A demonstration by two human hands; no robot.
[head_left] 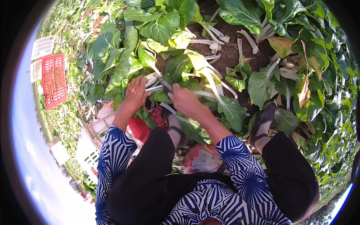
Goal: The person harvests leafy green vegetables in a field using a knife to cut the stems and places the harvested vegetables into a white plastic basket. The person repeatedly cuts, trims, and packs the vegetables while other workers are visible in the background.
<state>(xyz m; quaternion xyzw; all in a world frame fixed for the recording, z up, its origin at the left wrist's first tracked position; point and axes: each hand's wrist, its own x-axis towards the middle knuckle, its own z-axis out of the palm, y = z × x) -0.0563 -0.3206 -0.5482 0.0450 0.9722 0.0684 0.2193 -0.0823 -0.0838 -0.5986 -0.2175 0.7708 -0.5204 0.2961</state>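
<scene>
My left hand [136,91] grips the white stalks of a leafy green plant [152,81] that looks like bok choy, left of centre. Its green leaves spread up and to the left of the hand. My right hand [184,98] is closed around the ribbed handle of a tool [166,85], whose front end reaches the stalks beside my left hand. Whether it ends in a blade cannot be made out. Just right of the tool lie yellowed leaves [201,63] with long white stalks. Cut stalk bases [215,45] rest on the brown soil farther up.
A red plastic crate [54,81] and a white crate [42,47] stand at the far left. Near my left forearm is another white crate [88,152] with red material [140,129] beside it. My shoes [263,119] are among leaves. Standing plants [334,92] fill the right side.
</scene>
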